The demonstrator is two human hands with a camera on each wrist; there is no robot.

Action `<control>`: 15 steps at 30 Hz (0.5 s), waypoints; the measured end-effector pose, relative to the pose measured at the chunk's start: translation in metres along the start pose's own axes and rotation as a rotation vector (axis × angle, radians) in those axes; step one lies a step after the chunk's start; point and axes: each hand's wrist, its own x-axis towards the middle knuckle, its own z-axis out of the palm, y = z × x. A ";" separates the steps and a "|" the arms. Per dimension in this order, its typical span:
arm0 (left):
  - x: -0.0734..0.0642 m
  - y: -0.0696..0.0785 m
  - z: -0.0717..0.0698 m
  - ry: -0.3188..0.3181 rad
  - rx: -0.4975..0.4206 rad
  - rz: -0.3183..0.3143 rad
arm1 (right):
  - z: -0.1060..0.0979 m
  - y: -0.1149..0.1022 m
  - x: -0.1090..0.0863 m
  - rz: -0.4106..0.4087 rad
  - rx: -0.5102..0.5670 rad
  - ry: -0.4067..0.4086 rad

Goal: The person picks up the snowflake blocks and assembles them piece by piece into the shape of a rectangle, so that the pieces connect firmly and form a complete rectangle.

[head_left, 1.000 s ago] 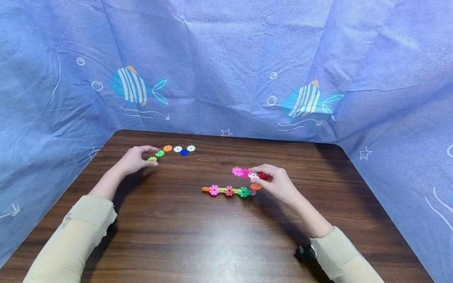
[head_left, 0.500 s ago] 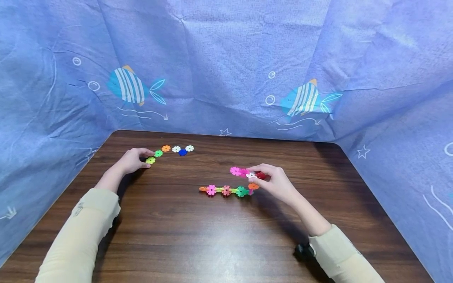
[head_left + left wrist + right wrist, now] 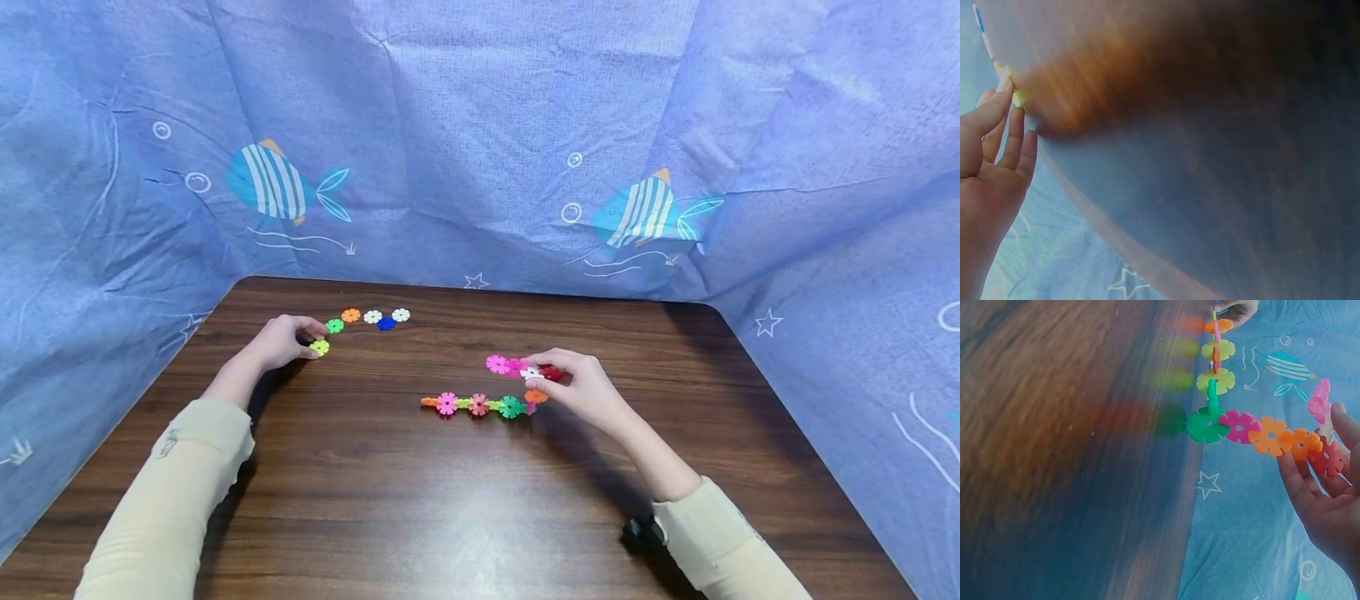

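Note:
My left hand (image 3: 287,340) is at the far left of the table, pinching a yellow-green interlocking disc (image 3: 320,347) between thumb and fingers. In the left wrist view the same disc (image 3: 1017,99) shows between the fingertips. Just beyond it lie loose discs: green (image 3: 334,326), orange (image 3: 351,315), two white and a blue (image 3: 386,323). My right hand (image 3: 581,385) holds the right end of a bent chain of interlocking discs (image 3: 512,407) near its white and red pieces. Pink discs (image 3: 498,364) stick out past the fingertips. In the right wrist view, orange discs (image 3: 1270,435) link the held end to the green part.
A dark wood-grain table (image 3: 360,500) lies under both hands. A blue curtain (image 3: 465,150) with fish prints hangs close behind its far edge and at both sides. A black wrist device (image 3: 642,533) sits under the right sleeve.
The yellow-green disc has shifted slightly nearer and away from the green disc, with my left hand moved slightly left. My right hand keeps hold of the chain, almost still.

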 end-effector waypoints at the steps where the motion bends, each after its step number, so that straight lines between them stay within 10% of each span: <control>1: 0.000 0.000 0.000 -0.001 -0.001 0.006 | 0.000 0.000 0.000 -0.001 -0.001 -0.001; 15: -0.004 0.009 -0.001 -0.037 -0.011 -0.010 | 0.000 -0.001 -0.001 0.019 -0.014 -0.006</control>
